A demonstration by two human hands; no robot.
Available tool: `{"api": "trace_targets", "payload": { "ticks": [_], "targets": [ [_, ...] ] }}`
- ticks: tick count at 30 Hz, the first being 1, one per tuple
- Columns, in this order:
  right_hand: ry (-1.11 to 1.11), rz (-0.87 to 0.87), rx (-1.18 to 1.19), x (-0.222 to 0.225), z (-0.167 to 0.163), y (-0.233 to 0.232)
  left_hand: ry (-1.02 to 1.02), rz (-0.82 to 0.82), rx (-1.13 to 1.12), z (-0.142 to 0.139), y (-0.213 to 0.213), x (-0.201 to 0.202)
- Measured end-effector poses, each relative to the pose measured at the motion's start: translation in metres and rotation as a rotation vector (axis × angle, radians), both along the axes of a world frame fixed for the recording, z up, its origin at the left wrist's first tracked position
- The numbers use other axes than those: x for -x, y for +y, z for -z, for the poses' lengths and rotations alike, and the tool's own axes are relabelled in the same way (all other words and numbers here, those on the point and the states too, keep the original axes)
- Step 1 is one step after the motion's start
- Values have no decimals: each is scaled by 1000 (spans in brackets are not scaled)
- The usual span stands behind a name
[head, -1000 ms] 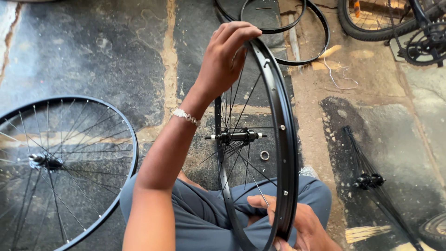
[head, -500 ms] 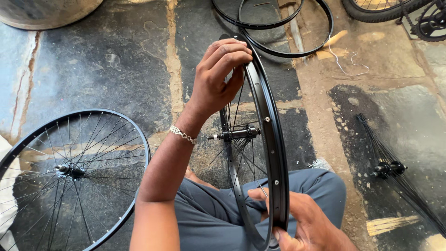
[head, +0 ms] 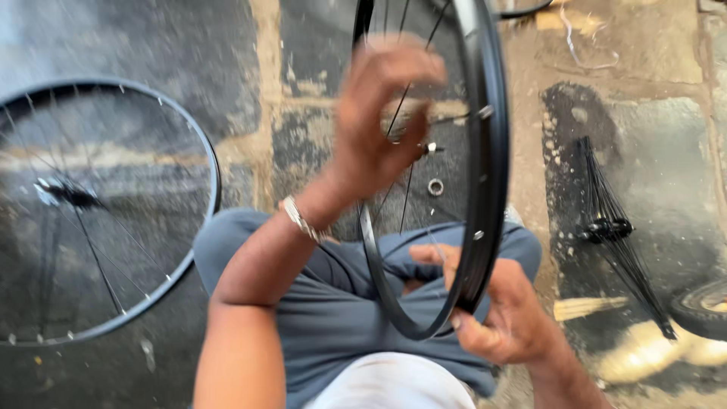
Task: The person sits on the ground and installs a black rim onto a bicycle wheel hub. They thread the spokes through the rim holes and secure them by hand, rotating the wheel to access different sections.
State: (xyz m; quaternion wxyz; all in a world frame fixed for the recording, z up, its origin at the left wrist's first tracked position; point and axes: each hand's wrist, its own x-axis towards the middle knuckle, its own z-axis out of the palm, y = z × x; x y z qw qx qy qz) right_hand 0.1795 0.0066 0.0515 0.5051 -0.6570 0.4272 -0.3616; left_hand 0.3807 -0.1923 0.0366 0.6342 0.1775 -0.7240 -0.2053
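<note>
we have the black bicycle wheel (head: 488, 174) standing upright over our lap, its lower arc down between our knees in the grey trousers (head: 333, 303). our right hand (head: 507, 318) is closed on the bottom of the rim, fingers wrapped round its near edge and taking the weight. our left hand (head: 379, 121) is up beside the spokes (head: 405, 189), close to the hub (head: 432, 148), fingers curled; it is blurred, so we cannot tell whether it pinches a spoke or only brushes past.

we judge the step in hand to be working on the spokes of this wheel, going round it one by one. the next move would call for our right hand to steady the rim while the left finds a firm hold on a single spoke.

a second spoked wheel (head: 98, 204) lies flat on the stone floor (head: 644, 151) to our left, a loose bundle of spokes on a hub (head: 609, 227) to our right, and a small metal ring (head: 435, 186) lies on the floor seen through the wheel.
</note>
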Motion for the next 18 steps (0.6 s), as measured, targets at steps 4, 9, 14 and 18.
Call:
{"api": "trace_targets", "payload": {
  "ticks": [4, 9, 14, 18],
  "targets": [
    [91, 81, -85, 5, 2, 4, -63, 312, -95, 35, 68, 6],
    [158, 125, 17, -8, 0, 9, 45, 81, -12, 78, 99, 1],
    [276, 135, 33, -16, -3, 9, -19, 309, 55, 88, 108, 0],
    [266, 159, 21, -17, -4, 17, -80, 552, -111, 82, 109, -5]
  ]
}}
